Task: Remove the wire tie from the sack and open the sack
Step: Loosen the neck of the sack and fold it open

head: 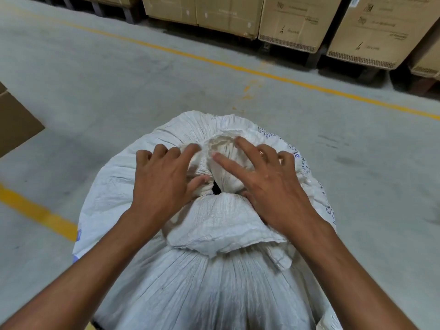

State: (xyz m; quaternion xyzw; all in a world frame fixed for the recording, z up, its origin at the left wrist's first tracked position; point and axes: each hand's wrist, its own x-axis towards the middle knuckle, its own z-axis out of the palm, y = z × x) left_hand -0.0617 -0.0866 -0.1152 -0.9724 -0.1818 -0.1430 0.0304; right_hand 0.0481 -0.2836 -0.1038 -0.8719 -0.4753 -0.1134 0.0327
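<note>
A big white woven sack [190, 277] stands upright below me, filling the lower middle of the view. Its gathered mouth [223, 163] is bunched at the top, with a small dark gap showing between the folds. My left hand [162, 179] lies on the left side of the bunched fabric, thumb and fingers pinching a fold. My right hand [269, 184] rests on the right side, fingers spread over the fabric, thumb tucked under a fold. I see no wire tie; it may be hidden in the folds.
The sack stands on a grey concrete floor with yellow painted lines [214, 60]. Cardboard cartons on pallets [297, 22] line the far side. Another brown carton [16, 122] sits at the left edge.
</note>
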